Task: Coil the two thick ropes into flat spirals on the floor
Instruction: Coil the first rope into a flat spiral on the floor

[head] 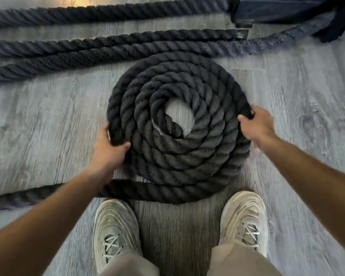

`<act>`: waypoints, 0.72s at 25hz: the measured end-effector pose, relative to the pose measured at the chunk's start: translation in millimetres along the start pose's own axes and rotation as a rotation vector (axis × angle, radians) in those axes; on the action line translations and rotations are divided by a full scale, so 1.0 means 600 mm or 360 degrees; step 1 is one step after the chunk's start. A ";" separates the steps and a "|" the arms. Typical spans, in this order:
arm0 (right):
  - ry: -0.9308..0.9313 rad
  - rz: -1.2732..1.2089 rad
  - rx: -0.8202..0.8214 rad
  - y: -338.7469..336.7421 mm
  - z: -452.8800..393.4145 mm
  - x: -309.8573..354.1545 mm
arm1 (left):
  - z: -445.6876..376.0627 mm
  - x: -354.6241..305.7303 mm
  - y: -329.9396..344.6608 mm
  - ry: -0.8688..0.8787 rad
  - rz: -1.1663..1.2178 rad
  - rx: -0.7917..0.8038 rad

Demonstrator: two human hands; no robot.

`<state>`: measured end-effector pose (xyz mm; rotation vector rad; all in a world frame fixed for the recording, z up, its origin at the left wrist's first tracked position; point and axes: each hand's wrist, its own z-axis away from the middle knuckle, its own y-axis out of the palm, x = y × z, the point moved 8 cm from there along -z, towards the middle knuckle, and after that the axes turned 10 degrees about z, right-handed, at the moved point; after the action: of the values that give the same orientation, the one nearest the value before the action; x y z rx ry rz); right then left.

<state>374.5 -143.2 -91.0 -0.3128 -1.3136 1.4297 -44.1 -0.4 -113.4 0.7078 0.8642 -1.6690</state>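
Rope, thick, dark and twisted, lies coiled in a flat spiral on the grey wood-grain floor, just ahead of your pale laced sneakers. Your left hand grips the spiral's outer turn at its left edge, fingers curled under. Your right hand clasps the outer turn at the right edge. Straight lengths of dark rope run across the floor beyond the spiral.

grey wood floor, coiled rope, straight ropes

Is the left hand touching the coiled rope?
Touching: the head view shows the left hand gripping the rope coil's outer turn, thumb on top.
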 end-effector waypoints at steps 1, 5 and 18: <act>-0.0015 0.0079 -0.0031 -0.011 -0.029 0.020 | 0.030 0.026 0.009 -0.0022 -0.0065 0.0018; 0.0025 0.0129 -0.0066 -0.016 -0.086 0.073 | 0.074 0.056 0.033 -0.0125 -0.0296 -0.0039; 0.0357 -0.0091 0.0099 0.062 0.145 -0.087 | -0.152 -0.102 -0.029 0.0119 -0.0422 -0.0006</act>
<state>305.6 -223.0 -115.3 -0.3797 -1.0857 1.3428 -43.5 110.9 -111.9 0.6790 1.0508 -1.8840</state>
